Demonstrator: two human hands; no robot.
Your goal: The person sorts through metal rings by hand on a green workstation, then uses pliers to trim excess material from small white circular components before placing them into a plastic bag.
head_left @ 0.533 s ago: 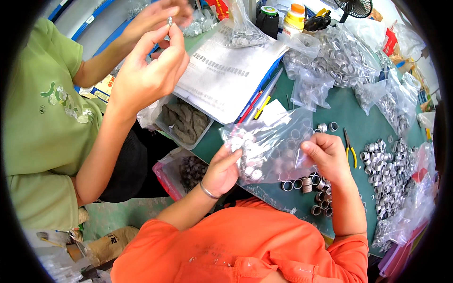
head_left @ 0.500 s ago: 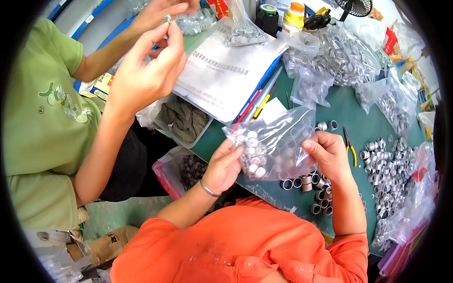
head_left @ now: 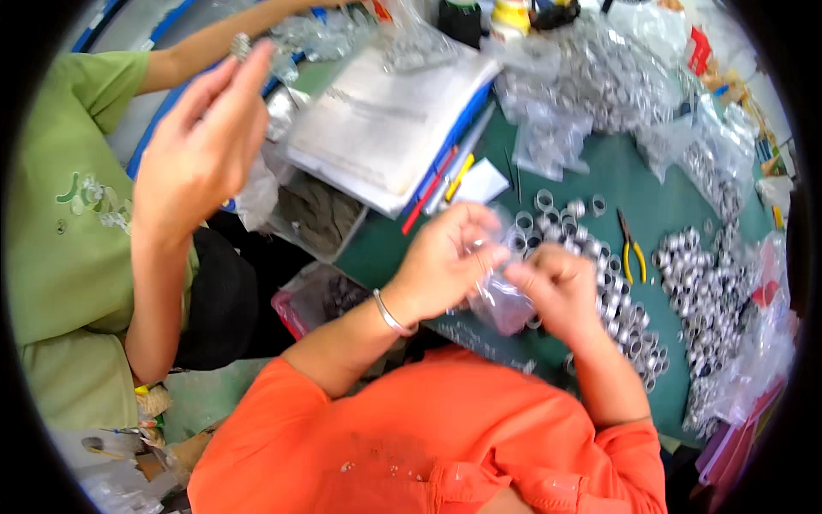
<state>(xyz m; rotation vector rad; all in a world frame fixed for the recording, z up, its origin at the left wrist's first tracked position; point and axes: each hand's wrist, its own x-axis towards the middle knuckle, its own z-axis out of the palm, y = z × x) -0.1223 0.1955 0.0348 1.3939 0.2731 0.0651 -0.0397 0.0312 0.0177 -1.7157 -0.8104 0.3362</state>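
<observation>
Close to the table's front edge, my left hand point(head_left: 449, 267) and my right hand point(head_left: 561, 289) hold a clear plastic bag point(head_left: 503, 304) between them. My left fingers are curled round its upper part, while my right thumb and fingers pinch its side. The bag is bunched up and partly smeared by motion, so its contents cannot be made out. Just beyond and to the right of my hands lies a spread of silver metal rings point(head_left: 616, 300), some of them hidden behind my right hand.
At left, a person in green raises a hand point(head_left: 201, 154) with a small metal piece point(head_left: 241, 44). Papers on a blue folder point(head_left: 368, 120) lie beyond my left hand. Yellow-handled pliers point(head_left: 632, 248), more metal pieces point(head_left: 706, 300) and filled plastic bags point(head_left: 591, 77) occupy the right and back.
My hands have come together and the bag, earlier stretched flat, is now bunched. More rings show behind it. The other person's raised hand has moved left, their other arm outward.
</observation>
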